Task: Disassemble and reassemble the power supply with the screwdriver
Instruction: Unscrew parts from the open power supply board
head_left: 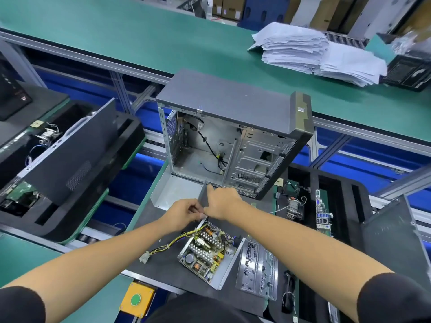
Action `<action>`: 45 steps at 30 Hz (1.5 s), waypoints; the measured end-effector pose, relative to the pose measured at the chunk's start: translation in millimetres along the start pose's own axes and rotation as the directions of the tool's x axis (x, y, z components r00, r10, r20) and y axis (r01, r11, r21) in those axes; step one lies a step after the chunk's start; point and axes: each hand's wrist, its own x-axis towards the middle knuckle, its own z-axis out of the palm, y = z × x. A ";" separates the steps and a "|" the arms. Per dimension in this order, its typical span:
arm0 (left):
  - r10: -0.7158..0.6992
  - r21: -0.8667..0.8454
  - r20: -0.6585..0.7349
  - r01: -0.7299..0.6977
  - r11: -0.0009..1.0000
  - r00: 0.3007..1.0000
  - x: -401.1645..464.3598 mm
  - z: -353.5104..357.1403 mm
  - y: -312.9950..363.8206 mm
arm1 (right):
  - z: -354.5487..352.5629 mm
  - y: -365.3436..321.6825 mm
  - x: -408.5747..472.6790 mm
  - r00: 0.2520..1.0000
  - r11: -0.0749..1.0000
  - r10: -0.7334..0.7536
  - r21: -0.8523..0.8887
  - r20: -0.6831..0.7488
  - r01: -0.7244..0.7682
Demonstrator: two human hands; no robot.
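The open power supply [205,250] lies on the dark mat in front of me, its circuit board, coils and heat sinks bare, with yellow and black cables [163,247] trailing left to a white plug. Its grey metal cover [177,193] lies just beyond, one wall standing up. My left hand [185,212] pinches the near corner of that cover at the supply's far edge. My right hand [222,201] grips the upright wall of the cover from the right. No screwdriver shows in view.
An empty grey computer case [235,136] stands open behind the cover. A clear plastic tray [256,269] lies right of the supply. Loose boards and parts [321,210] sit in black foam at right. A yellow box with a green button [136,300] sits near me.
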 end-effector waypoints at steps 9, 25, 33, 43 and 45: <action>0.046 0.060 0.024 -0.047 0.997 0.999 -4.0 0.3 -0.4 | -4.5 6.5 -0.7 0.924 0.903 -0.381 -0.224 -0.018 0.368; 0.068 0.166 0.005 -0.068 0.984 0.998 -5.5 4.2 0.6 | -7.3 11.5 -0.7 0.893 0.867 -0.447 -0.227 0.042 0.444; 0.045 0.090 -0.018 -0.043 0.995 0.999 -7.1 6.8 -3.2 | -6.9 8.8 0.6 0.993 0.968 -0.117 -0.218 0.030 0.121; 0.041 0.009 -0.085 -0.040 0.999 0.996 -0.4 4.8 0.9 | -53.3 44.4 -15.4 0.979 0.989 -0.146 -0.058 -0.144 0.138; 0.042 -0.015 -0.076 -0.044 0.999 0.996 2.1 5.1 4.3 | -59.6 51.7 -18.0 0.971 0.990 -0.141 -0.017 -0.195 0.141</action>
